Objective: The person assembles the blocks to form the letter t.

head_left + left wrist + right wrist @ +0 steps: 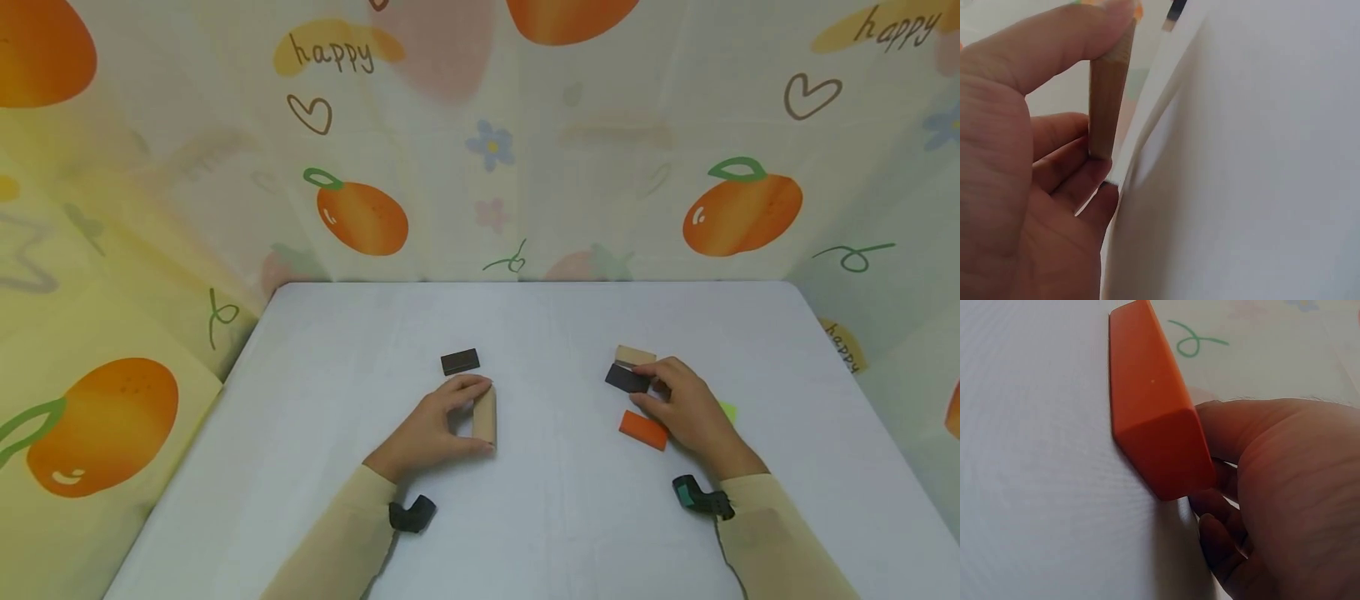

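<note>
My left hand (pixel 435 425) pinches a pale wooden block (pixel 484 417) lengthwise, fingertips at its far end and thumb at its near end. Seen from the left wrist, the same wooden block (pixel 1107 100) spans the thumb and fingers, close over the white table. My right hand (pixel 686 404) has thumb and forefinger around the right end of a black block (pixel 627 378). Just nearer than that hand lies an orange block (pixel 643 430). In the right wrist view the orange block (pixel 1154 381) fills the foreground and hides the fingertips.
A second pale wooden block (pixel 634 356) lies right behind the black one. Beyond the left hand sits a dark brown block (pixel 460 362). Part of a yellow-green piece (pixel 728 411) shows beside the right hand. A printed cloth (pixel 600 167) hangs behind the white table (pixel 555 500).
</note>
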{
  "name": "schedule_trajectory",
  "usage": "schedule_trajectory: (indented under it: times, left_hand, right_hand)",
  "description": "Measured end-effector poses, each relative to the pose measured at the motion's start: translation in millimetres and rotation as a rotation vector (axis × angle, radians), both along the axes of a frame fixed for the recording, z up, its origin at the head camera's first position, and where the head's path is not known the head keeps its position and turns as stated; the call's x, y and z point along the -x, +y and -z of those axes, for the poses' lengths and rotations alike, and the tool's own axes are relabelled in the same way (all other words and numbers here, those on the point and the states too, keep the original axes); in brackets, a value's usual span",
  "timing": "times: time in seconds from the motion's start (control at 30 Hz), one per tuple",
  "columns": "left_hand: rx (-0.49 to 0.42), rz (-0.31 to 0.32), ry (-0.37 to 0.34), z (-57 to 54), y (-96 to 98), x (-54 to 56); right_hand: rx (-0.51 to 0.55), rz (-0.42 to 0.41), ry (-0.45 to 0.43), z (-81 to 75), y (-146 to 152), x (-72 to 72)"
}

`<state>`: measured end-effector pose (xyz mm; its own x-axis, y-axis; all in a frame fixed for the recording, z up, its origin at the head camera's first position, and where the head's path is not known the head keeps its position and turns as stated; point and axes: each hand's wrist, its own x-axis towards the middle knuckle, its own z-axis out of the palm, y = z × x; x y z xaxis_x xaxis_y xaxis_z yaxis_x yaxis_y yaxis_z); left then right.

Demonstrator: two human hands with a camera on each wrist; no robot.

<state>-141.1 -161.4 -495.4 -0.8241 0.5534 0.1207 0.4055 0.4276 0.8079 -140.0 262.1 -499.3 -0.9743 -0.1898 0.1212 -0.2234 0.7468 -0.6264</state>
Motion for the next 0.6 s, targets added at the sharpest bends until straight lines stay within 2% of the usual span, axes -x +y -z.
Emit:
schedule_trajectory:
  times: [0.17, 0.6]
  left_hand:
    - [-0.003, 0.014, 0.003, -0.4, 13.4, -3.8]
    - [0.022, 0.07, 0.014, 9.7, 47.7, -6.5]
  right_hand:
    - [-0.001, 0.004, 0.002, -0.8, -1, 0.0]
    - [-0.014, 0.001, 0.011, -4.1, -4, 0.0]
